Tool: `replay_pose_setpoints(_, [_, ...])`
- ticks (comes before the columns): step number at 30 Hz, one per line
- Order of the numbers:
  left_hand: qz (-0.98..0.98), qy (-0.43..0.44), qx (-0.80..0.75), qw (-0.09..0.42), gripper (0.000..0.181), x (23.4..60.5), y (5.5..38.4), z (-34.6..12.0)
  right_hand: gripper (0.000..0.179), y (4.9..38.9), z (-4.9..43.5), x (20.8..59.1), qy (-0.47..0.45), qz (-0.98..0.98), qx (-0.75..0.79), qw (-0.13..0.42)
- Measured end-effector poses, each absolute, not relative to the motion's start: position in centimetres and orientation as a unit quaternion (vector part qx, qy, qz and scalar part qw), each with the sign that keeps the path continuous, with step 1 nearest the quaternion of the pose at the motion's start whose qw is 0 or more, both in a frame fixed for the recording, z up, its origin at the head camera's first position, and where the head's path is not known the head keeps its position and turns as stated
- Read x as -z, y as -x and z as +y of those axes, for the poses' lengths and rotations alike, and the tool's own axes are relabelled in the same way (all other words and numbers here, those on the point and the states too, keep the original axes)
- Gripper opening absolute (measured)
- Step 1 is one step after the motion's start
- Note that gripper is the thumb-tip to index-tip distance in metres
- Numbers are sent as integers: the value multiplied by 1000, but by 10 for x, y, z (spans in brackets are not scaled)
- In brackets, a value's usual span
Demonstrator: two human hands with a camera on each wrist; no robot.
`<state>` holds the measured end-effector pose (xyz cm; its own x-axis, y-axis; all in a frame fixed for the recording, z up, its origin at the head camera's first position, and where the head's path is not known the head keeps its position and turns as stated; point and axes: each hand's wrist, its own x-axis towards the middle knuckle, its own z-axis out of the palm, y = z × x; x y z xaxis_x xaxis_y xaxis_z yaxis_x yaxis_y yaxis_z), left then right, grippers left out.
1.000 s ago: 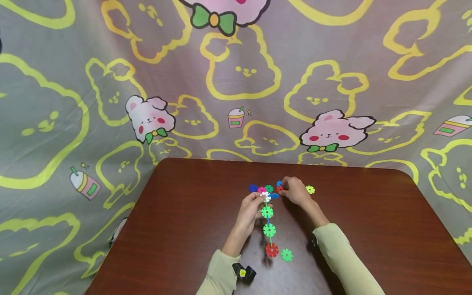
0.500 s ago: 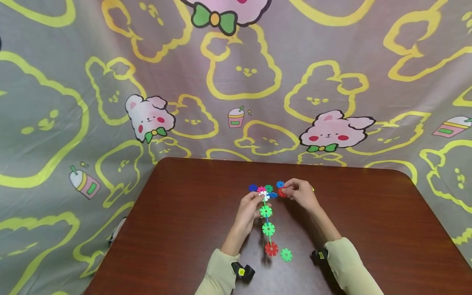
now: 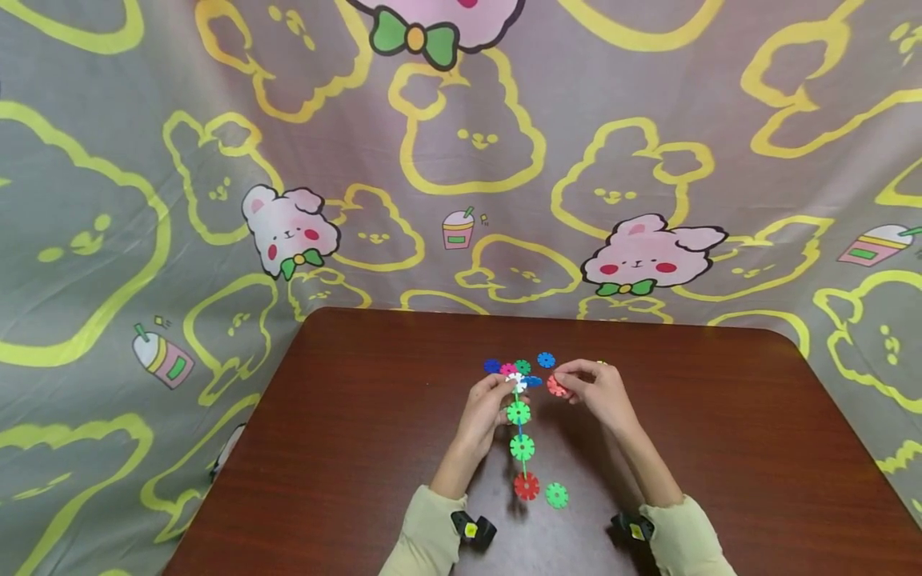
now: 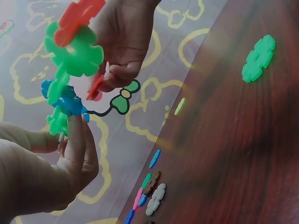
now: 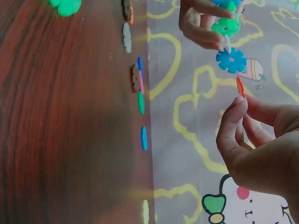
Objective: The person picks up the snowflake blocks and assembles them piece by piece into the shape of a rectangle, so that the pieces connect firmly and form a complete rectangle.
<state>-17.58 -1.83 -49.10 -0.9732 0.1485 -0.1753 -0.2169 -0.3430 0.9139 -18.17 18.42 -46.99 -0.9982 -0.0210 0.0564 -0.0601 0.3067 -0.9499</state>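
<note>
A chain of interlocking snowflake discs hangs from my left hand (image 3: pixel 481 412), which pinches it at the white disc (image 3: pixel 516 382). Below the white one come green discs, including one near the middle (image 3: pixel 522 447), and a red disc (image 3: pixel 527 486) ends the chain. A blue disc (image 3: pixel 531 382) juts from the white one toward the right. My right hand (image 3: pixel 601 396) pinches a separate red disc (image 3: pixel 555 386) between thumb and fingers. In the right wrist view this red disc (image 5: pixel 240 87) is edge-on, close to the blue disc (image 5: pixel 232 60); whether they touch I cannot tell.
Loose discs lie on the brown table (image 3: pixel 389 448) beyond the hands: dark blue (image 3: pixel 492 366), pink (image 3: pixel 508 369), green (image 3: pixel 522 366) and blue (image 3: pixel 546 360). Brown (image 4: pixel 152 183), grey (image 4: pixel 156 199) and yellow (image 4: pixel 180 106) ones show too. Another green disc (image 3: pixel 557 495) lies near the chain's red end.
My right hand has picked up the red disc from the loose ones and brought it nearer, toward the chain's blue disc. The left hand has stayed almost still with the chain.
</note>
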Motion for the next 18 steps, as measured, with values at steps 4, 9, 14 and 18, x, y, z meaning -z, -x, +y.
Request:
replay_pose_setpoints(4, [558, 30, -822, 113, 13, 491, 176, -17, 20, 176, 182, 467, -18, -784, -621, -1])
replay_pose_setpoints(9, [561, 32, -820, 109, 5, 492, 174, -16, 20, 172, 178, 465, -15, -771, -636, -7])
replay_pose_setpoints(14, [562, 20, -820, 107, 23, 492, 174, -16, 22, 170, 176, 464, -9, -766, -643, -11])
replay_pose_setpoints(18, [567, 9, -816, 108, 30, 492, 174, -16, 23, 169, 175, 462, -7, -764, -645, -10])
